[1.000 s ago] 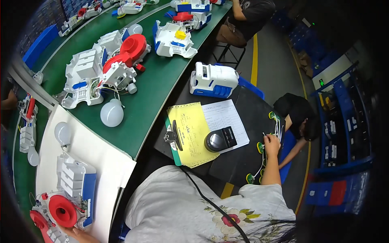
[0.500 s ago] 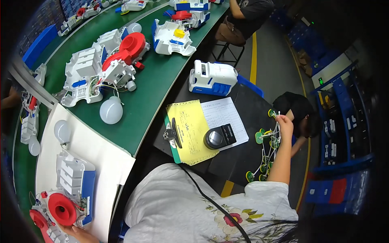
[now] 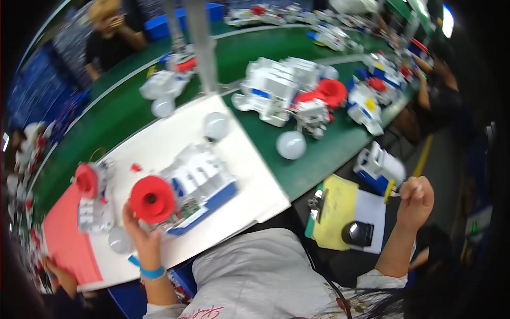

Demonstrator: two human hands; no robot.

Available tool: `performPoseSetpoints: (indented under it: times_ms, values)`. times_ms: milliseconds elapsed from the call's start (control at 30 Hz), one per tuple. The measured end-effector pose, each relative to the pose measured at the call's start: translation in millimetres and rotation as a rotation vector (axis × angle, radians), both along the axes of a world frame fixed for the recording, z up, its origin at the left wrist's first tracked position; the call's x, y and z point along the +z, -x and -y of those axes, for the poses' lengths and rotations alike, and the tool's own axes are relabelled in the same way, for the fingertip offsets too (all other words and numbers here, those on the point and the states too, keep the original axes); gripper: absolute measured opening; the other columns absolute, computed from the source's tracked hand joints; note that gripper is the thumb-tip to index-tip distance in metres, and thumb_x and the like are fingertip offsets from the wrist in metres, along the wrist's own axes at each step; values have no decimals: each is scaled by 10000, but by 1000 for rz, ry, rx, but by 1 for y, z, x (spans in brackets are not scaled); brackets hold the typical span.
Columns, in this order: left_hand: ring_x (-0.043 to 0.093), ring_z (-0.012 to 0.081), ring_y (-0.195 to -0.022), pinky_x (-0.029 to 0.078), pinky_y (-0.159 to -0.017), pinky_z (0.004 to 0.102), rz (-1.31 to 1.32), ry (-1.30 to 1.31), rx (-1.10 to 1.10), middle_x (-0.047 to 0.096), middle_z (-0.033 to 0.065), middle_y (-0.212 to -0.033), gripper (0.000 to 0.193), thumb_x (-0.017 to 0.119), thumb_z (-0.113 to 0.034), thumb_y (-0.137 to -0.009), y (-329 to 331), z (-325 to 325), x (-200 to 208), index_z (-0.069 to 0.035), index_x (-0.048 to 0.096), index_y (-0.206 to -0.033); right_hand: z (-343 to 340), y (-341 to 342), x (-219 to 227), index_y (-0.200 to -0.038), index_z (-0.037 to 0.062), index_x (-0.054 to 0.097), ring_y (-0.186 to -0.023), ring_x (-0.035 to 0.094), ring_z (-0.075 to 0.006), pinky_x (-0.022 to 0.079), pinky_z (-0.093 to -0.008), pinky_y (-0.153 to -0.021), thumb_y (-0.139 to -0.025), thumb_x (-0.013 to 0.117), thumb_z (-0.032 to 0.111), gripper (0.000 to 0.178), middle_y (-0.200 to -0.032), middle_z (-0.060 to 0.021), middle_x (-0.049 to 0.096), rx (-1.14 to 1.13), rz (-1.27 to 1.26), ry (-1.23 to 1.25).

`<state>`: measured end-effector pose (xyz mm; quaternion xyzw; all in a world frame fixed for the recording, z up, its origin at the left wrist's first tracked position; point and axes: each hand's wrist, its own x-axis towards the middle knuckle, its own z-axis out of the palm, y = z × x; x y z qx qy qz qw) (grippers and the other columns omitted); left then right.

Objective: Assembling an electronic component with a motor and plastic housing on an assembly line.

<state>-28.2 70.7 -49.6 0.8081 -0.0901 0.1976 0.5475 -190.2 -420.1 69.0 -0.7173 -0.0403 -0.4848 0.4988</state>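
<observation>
My left hand [image 3: 144, 240], a blue band at its wrist, holds the rim of a red horn-shaped part [image 3: 152, 199], fingers along its side and thumb below. The horn belongs to an opened white-and-blue housing [image 3: 199, 178] on the white board, with a round white bulb [image 3: 216, 126] just beyond. Off to the right, my right hand [image 3: 417, 204] is raised beside the clipboard, its fingers closed on a small round yellow-green circuit board [image 3: 390, 190]. The board hangs at the fingertips, seen nearly edge-on and blurred; its white wire is mostly hidden in the hand.
A clipboard with yellow paper [image 3: 334, 212] and a black round-topped device [image 3: 357, 234] lie at the right, near a closed white-and-blue unit [image 3: 380, 167]. More opened housings [image 3: 271, 90] stand on the green bench [image 3: 313, 173]. A co-worker's hand [image 3: 61, 276] is at the lower left.
My view has swung left. My right hand has lifted a small round circuit board away from the wired bunch, which is out of sight now. My left hand stays at the red horn.
</observation>
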Motion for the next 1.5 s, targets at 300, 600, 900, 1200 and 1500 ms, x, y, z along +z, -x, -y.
performPoseSetpoints:
  times_ms: [300,600,900,1200,1500]
  values:
    - [252,277,-1286,173,-1071,370,-58,145,-76,242,190,-1375,1085,761,-458,-625,16,15,26,21,147,-1380,-176,-172,72,-801,28,675,-610,556,-180,416,-302,-570,-716,705,94,112,-715,-57,633,970,-363,539]
    - [322,363,-1239,259,-1042,398,-74,-51,-91,263,258,-1358,1058,801,-318,-612,13,12,29,55,153,-1361,-271,-225,31,-705,88,638,-731,523,-198,450,-317,-629,-662,666,118,59,-728,-12,550,811,-188,1308]
    - [377,374,-1186,284,-1007,414,-75,-171,-20,363,248,-1304,990,792,-352,-603,15,9,36,65,250,-1320,-280,-231,-7,-621,73,633,-776,498,-191,437,-307,-680,-606,615,100,36,-705,-17,534,787,-237,1605]
    - [412,357,-1148,299,-990,413,-78,-172,23,403,228,-1272,963,792,-342,-590,17,11,38,59,284,-1303,-283,-221,-16,-635,87,638,-813,486,-184,403,-316,-697,-631,601,116,47,-721,-8,550,699,-189,1678]
    - [396,360,-1177,297,-999,413,-29,-201,33,389,231,-1292,982,788,-356,-600,16,9,34,54,263,-1322,-285,-221,-12,-705,97,651,-842,510,-172,409,-315,-708,-629,599,106,93,-765,3,560,690,-205,1762]
